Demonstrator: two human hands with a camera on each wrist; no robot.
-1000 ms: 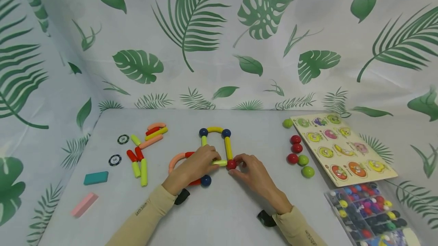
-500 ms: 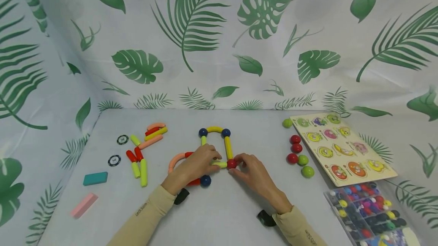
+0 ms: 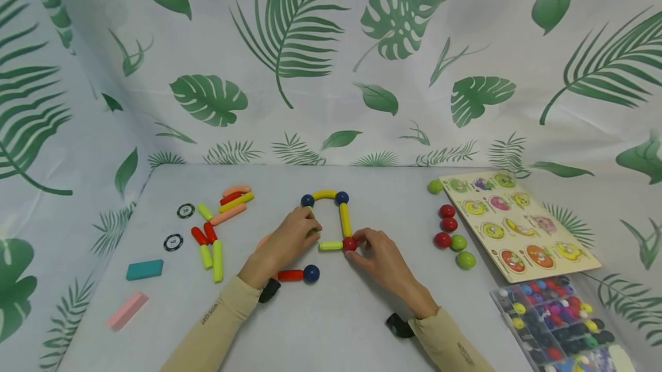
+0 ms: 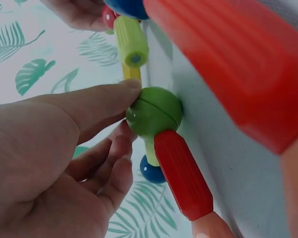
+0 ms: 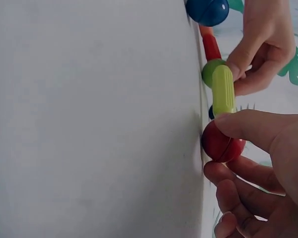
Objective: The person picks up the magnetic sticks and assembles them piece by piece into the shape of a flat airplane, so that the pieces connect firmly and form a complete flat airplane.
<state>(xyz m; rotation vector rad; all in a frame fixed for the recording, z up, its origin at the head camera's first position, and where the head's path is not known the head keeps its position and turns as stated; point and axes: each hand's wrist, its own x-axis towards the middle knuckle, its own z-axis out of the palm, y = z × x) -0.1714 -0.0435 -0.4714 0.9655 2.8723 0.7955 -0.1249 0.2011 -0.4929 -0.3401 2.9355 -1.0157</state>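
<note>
In the head view my left hand (image 3: 284, 242) hides a green ball (image 4: 154, 111), which its thumb and fingers pinch in the left wrist view. A red stick (image 4: 184, 173) and a lime stick join that ball. My right hand (image 3: 385, 263) pinches a red ball (image 3: 349, 244) between thumb and fingers. From the red ball a short lime stick (image 3: 331, 245) points left, its free end apart from the green ball. A yellow stick (image 3: 345, 219) runs up from the red ball to a blue ball (image 3: 342, 198). A curved yellow stick (image 3: 324, 194) links it to another blue ball (image 3: 307, 200).
Nearer me, a red stick (image 3: 291, 275) ends in a blue ball (image 3: 311, 273). Loose sticks (image 3: 218, 260) and two chips (image 3: 186, 211) lie left, with teal (image 3: 145, 269) and pink blocks (image 3: 128, 310). Right are loose balls (image 3: 442, 240), a picture board (image 3: 517, 225) and a bead box (image 3: 561, 326).
My left hand has moved left and away from me, off the short lime stick and onto the green ball. The right hand stays at the red ball.
</note>
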